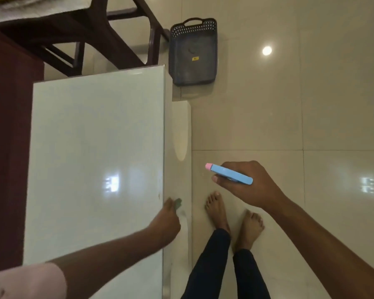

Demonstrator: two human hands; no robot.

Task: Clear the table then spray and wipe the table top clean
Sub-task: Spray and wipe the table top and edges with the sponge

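A white glossy table top (95, 158) fills the left of the view, with nothing lying on it. My left hand (166, 219) is at the table's right edge, near the front, closed on a small grey-green thing (178, 203) that pokes out past the edge. My right hand (246, 184) hovers over the floor to the right of the table, gripping a light blue flat stick-like object (231, 174) with a pink tip that points left.
A dark blue perforated basket (192, 52) with a handle stands on the floor beyond the table's far right corner. A dark wooden chair frame (91, 33) stands behind the table. My bare feet (233, 214) are on the glossy tiled floor (311, 104).
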